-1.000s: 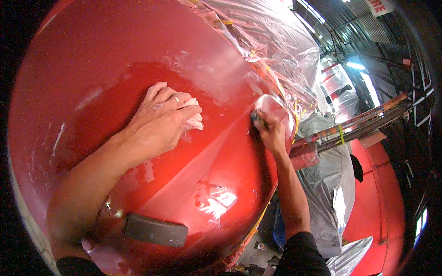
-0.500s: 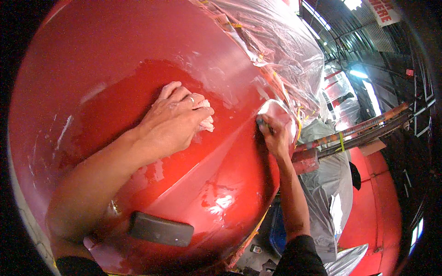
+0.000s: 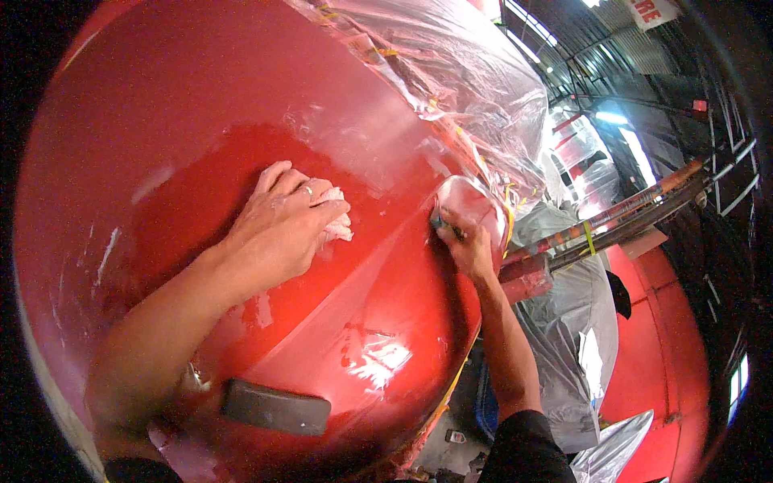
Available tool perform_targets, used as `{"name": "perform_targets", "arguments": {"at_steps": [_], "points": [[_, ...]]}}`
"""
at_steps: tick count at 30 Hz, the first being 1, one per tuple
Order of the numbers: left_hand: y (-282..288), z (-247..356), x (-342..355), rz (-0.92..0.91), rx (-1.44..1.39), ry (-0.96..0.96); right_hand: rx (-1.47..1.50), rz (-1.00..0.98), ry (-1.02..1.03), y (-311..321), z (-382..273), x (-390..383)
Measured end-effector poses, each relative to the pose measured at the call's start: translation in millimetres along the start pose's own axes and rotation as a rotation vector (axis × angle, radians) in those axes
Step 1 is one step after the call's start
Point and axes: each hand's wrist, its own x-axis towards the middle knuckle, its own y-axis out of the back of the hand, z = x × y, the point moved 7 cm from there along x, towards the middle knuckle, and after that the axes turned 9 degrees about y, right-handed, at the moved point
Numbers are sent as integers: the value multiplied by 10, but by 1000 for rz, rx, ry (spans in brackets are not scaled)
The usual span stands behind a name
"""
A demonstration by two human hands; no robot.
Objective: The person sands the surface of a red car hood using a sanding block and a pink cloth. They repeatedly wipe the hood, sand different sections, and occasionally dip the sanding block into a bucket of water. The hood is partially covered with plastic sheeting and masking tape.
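Centre-left, the left hand [image 3: 282, 224] clutched crumpled pale cloth [image 3: 338, 228]; the right hand [image 3: 469, 240] pinched a dark object [image 3: 437, 220], mostly hidden.

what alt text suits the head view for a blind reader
A person's left hand holds a pale cloth on a red panel; the right hand grips a small dark object farther right. A dark block lies on the panel too.

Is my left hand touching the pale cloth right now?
Touching. The head view shows the left hand curled over the pale cloth, which bulges out against its fingers with no gap.
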Motion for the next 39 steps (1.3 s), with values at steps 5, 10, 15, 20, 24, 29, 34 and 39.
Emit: {"name": "perform_targets", "arguments": {"at_steps": [5,10,15,20,24,29,34,39], "points": [[2,79,50,-42,1,-9,16,50,-28,0,267,81],[15,-13,-7,7,-2,-12,99,-66,5,5,119,-26],[-21,20,-3,2,-25,-5,120,-62,-41,-21,307,143],[-34,-19,-28,-5,-18,-3,99,-74,31,-70,329,-100],[-55,-21,-8,-8,-15,5,56,-98,-40,12,43,112],[-39,-7,-16,-16,-22,12,38,-130,6,-6,151,-26],[-56,13,7,-3,-8,-10,179,-27,32,-81,271,176],[-29,0,-10,-1,8,-1,84,-80,27,-49,105,-63]]}}
